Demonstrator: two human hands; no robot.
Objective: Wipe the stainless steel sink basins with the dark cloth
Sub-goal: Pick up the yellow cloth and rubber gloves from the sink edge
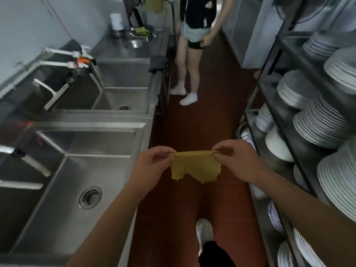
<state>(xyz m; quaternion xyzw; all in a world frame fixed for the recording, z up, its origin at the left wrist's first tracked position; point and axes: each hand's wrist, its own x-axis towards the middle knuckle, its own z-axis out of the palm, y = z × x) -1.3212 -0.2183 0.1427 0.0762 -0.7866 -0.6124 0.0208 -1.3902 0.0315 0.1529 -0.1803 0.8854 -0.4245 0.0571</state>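
Left hand (154, 160) and right hand (235, 160) pinch the top corners of a yellow cloth (194, 166); the limp, light dark cloth (158, 63) drapes over the sink rim (154, 89), best gathered mid-fold.

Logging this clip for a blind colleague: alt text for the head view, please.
Both hands, left hand and right hand, pinch a ragged yellow cloth stretched over the red floor, beside stainless steel sink basins; a dark cloth hangs farther along.

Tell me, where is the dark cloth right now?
The dark cloth hangs over the front edge of the far sink, left of the standing person.
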